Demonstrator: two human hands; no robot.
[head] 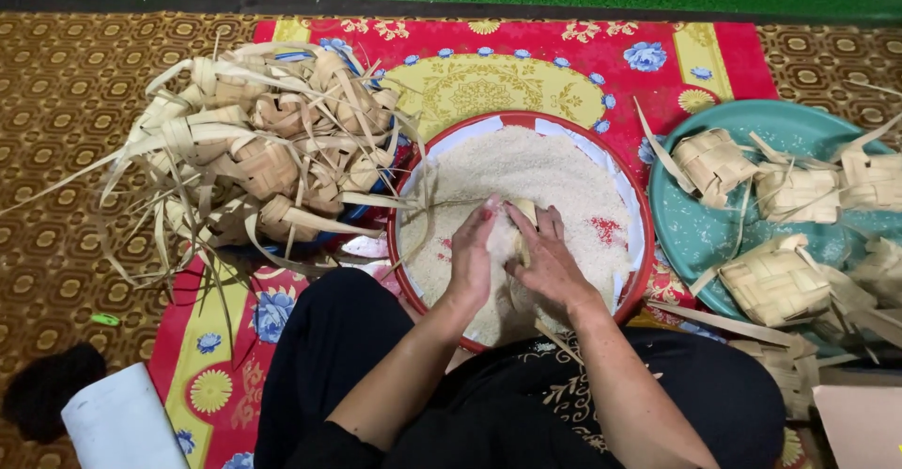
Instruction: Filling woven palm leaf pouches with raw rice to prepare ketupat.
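Now | both my hands over red rice basin [639,208] | left hand [470,260] cupped, scooping rice [526,173] | right hand [548,260] pinching woven leaf pouch [522,213] | pouch light, springy, crushable: I'd grip corners | rice loose, spills | empty pouches pile [263,154] left, filled ones on teal tray [700,234] right

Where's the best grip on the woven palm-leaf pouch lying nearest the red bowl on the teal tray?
Probably the long leaf strip at the top left of the woven palm-leaf pouch, coming from the red bowl side: it juts clear over the teal tray edge, away from neighbouring pouches.
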